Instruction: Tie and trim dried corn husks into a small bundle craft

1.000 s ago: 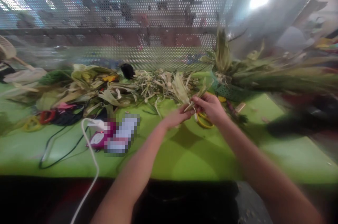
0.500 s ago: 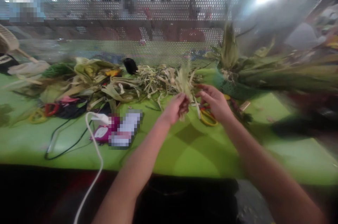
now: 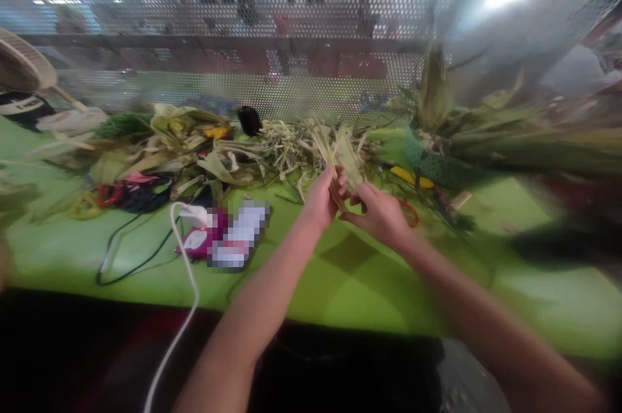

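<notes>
Pale, dry corn husk strips (image 3: 322,144) stand up from my left hand (image 3: 324,196), whose fingers are closed around their lower part. Just to the right, my right hand (image 3: 381,209) is curled, with thumb and forefinger at the bottom end of the same bundle. A broader light husk piece (image 3: 347,152) fans upward behind the right fingers; which hand grips it is hard to tell. Scissors with an orange handle (image 3: 409,212) lie on the table, partly hidden by my right hand.
Husk scraps (image 3: 282,147) are heaped along the back of the green table (image 3: 350,290). On the left lie a phone (image 3: 243,231), a magenta power bank (image 3: 197,243) with a white cable (image 3: 187,277), and red-handled scissors (image 3: 107,194). A green basket (image 3: 427,157) with long husks stands right.
My right hand has come down and left to the husk bundle beside my left hand. The husk strips now spread apart and lean left. The view has shifted slightly.
</notes>
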Demonstrator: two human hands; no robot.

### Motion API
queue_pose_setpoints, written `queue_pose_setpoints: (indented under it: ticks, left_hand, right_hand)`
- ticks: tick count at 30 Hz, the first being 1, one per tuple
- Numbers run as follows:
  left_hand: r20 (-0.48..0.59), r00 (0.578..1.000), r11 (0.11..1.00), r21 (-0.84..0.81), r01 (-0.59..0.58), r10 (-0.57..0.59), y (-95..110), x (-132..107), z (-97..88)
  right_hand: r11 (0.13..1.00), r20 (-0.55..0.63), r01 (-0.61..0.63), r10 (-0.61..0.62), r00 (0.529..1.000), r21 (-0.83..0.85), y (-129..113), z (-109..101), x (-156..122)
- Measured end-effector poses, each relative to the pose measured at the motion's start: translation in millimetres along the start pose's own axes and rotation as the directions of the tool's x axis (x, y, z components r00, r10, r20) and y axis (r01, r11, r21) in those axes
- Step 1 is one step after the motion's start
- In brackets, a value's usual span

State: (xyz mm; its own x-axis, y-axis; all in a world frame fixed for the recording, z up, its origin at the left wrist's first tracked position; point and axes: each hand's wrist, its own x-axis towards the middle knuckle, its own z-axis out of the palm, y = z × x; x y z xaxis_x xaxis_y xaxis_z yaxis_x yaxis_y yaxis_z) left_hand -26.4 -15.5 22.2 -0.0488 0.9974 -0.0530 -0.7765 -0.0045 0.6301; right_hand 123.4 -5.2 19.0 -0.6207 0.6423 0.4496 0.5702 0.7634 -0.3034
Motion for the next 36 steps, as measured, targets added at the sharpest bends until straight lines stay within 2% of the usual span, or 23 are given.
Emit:
queue_pose_setpoints:
  ticks: [5,8,10,13,17,31,36]
  left_hand:
    - [-0.005,1.000,0.999,0.047,0.004,-0.004,-5.2,-1.1,-0.2]
    - [0.008,1.000,0.998,0.062,0.000,0.000,-6.1,-1.3,-0.5]
    - [-0.013,1.000,0.998,0.064,-0.006,0.007,-5.4,-0.9,-0.7]
    - [-0.055,0.998,0.998,0.053,-0.032,0.035,-3.5,-0.5,0.1]
    - [-0.028,0.999,0.998,0.043,-0.038,0.039,-3.3,-2.1,3.5]
    - [0.004,1.000,0.999,0.024,-0.021,0.021,-10.7,-1.9,3.8]
    - [-0.008,0.998,0.998,-0.020,-0.059,0.059,-8.8,-0.3,0.3]
  right_hand:
    - [0.992,-0.101,-0.019,0.007,0.995,-0.122,2.6,2.8,-1.4]
    - [0.989,-0.123,-0.027,0.008,0.992,-0.147,2.8,4.5,-1.7]
    - [0.993,-0.109,-0.034,0.022,0.994,-0.109,1.9,3.4,-1.4]
    - [0.998,-0.079,-0.041,0.044,0.996,0.038,-0.5,-0.9,-0.6]
    - [0.987,-0.082,-0.034,0.048,0.995,0.156,-2.9,-4.1,-0.5]
    - [0.991,-0.071,-0.075,0.084,0.994,0.113,0.9,2.4,1.5]
    - [0.990,-0.097,-0.073,0.085,0.992,0.119,1.1,1.6,0.9]
